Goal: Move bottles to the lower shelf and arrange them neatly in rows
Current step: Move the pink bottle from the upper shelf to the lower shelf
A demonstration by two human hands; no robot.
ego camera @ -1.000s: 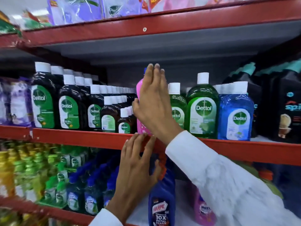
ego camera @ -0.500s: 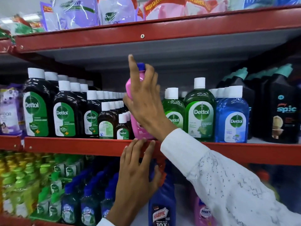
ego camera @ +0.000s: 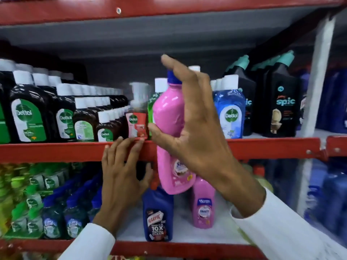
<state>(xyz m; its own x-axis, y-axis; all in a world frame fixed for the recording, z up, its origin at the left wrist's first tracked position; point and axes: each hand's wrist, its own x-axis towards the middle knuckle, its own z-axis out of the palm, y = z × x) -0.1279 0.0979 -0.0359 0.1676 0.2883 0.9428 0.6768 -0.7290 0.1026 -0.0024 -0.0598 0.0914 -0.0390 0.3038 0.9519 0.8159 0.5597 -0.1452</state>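
Note:
My right hand (ego camera: 195,126) grips a tall pink bottle with a blue cap (ego camera: 170,132), thumb low on its left side, index finger over the cap. The bottle hangs in front of the red edge of the upper shelf (ego camera: 272,148), its base down over the lower shelf (ego camera: 187,246). On that lower shelf stand a blue Harpic bottle (ego camera: 157,216) and a smaller pink bottle (ego camera: 203,209). My left hand (ego camera: 124,177) lies flat against the upper shelf's edge, fingers spread, holding nothing.
Dark Dettol bottles (ego camera: 28,119) fill the upper shelf's left, with a small red-label Dettol pump bottle (ego camera: 137,122), a blue Dettol bottle (ego camera: 230,113) and black Spic bottles (ego camera: 281,107) to the right. Green and blue bottles (ego camera: 50,207) crowd the lower shelf's left. A white upright post (ego camera: 315,109) stands right.
My right hand has pulled the pink bottle off the upper shelf and lowered it past the shelf edge. The view has dropped and moved closer. My left hand stays on the edge.

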